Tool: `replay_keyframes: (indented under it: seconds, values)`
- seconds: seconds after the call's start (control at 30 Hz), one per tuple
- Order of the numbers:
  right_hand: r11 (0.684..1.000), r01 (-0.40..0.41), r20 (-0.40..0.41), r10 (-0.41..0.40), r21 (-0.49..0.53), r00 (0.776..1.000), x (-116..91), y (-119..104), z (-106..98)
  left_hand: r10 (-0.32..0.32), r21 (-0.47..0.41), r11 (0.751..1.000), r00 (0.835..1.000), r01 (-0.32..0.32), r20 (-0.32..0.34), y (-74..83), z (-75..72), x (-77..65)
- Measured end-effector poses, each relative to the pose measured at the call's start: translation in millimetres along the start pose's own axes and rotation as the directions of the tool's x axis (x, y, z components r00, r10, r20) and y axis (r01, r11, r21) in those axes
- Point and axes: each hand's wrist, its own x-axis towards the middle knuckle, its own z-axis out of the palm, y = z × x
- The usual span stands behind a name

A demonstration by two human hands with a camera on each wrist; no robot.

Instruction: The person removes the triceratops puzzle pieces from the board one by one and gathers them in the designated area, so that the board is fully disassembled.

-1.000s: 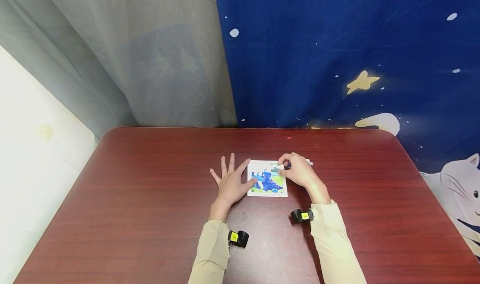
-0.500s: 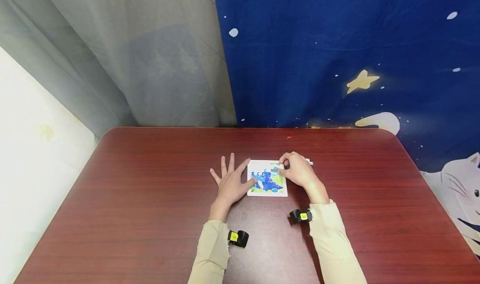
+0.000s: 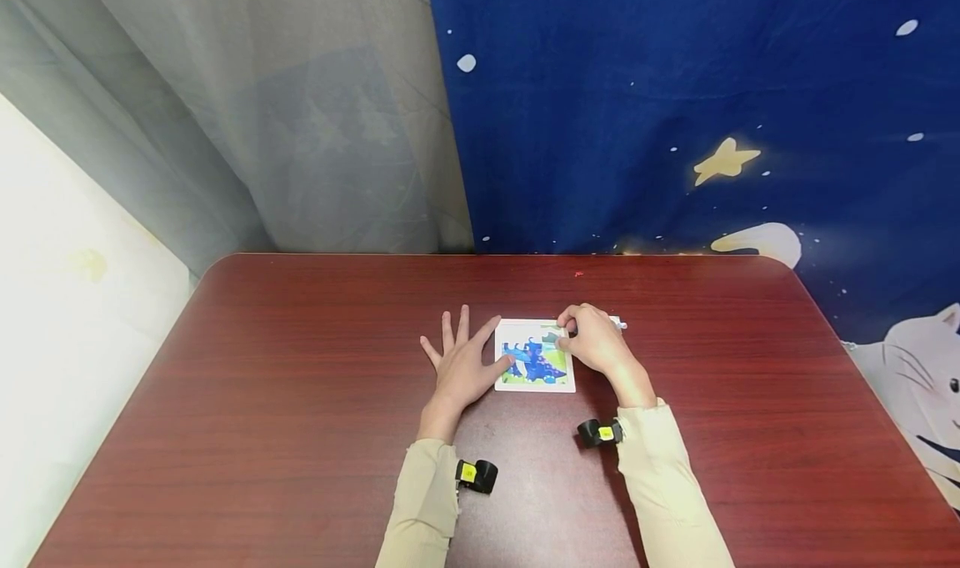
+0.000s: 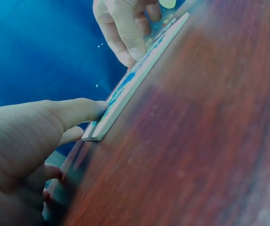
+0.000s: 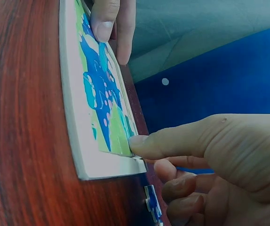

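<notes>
A jigsaw puzzle (image 3: 534,363) in a white frame lies on the table, its picture a blue dinosaur on green ground. My left hand (image 3: 463,373) spreads its fingers at the left side, thumb resting on the picture and index finger along the frame's edge. At the upper right corner my right hand (image 3: 600,343) pinches a puzzle piece between thumb and index finger, its other fingers curled. In the right wrist view the right thumb (image 5: 146,145) sits at the picture's corner; the index finger is partly hidden behind it. A greyish-green patch (image 3: 551,338) shows beside that thumb.
Just beyond the right hand a loose puzzle piece (image 3: 618,323) lies on the table, seen also as a blue and white piece (image 5: 153,205) in the right wrist view. A small red mark (image 3: 578,274) is near the table's far edge. Curtains (image 3: 600,118) hang behind.
My right wrist has shifted very slightly left, with its fingertips staying at the puzzle's upper right corner. The left hand and the frame hold their place.
</notes>
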Motion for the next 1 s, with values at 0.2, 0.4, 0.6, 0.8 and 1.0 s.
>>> replay_keyframes:
  seconds: [0.2,0.4,0.6,0.8,1.0]
  values:
    - [1.0,0.017,-0.001,-0.017,0.013,1.0,-1,-1,0,0.0,0.003,1.0,1.0,0.0,-0.005,-0.7,-0.1,0.2]
    - [0.999,-0.037,-0.013,0.037,-0.018,0.999,-2,-4,-1,-0.002,0.002,1.0,1.0,0.002,0.001,-0.5,0.0,0.2]
    - [0.994,-0.098,-0.037,0.1,0.047,0.994,-1,-9,1,-0.003,0.004,1.0,1.0,0.003,0.002,-0.3,-0.7,0.3]
    - [0.986,-0.125,-0.013,0.127,0.11,0.992,0,-11,1,-0.004,0.01,1.0,1.0,0.005,-0.007,-1.1,0.5,1.1]
    - [0.988,-0.123,-0.024,0.126,0.095,0.992,0,-9,2,-0.001,0.006,1.0,1.0,0.001,-0.009,-1.1,1.8,1.4]
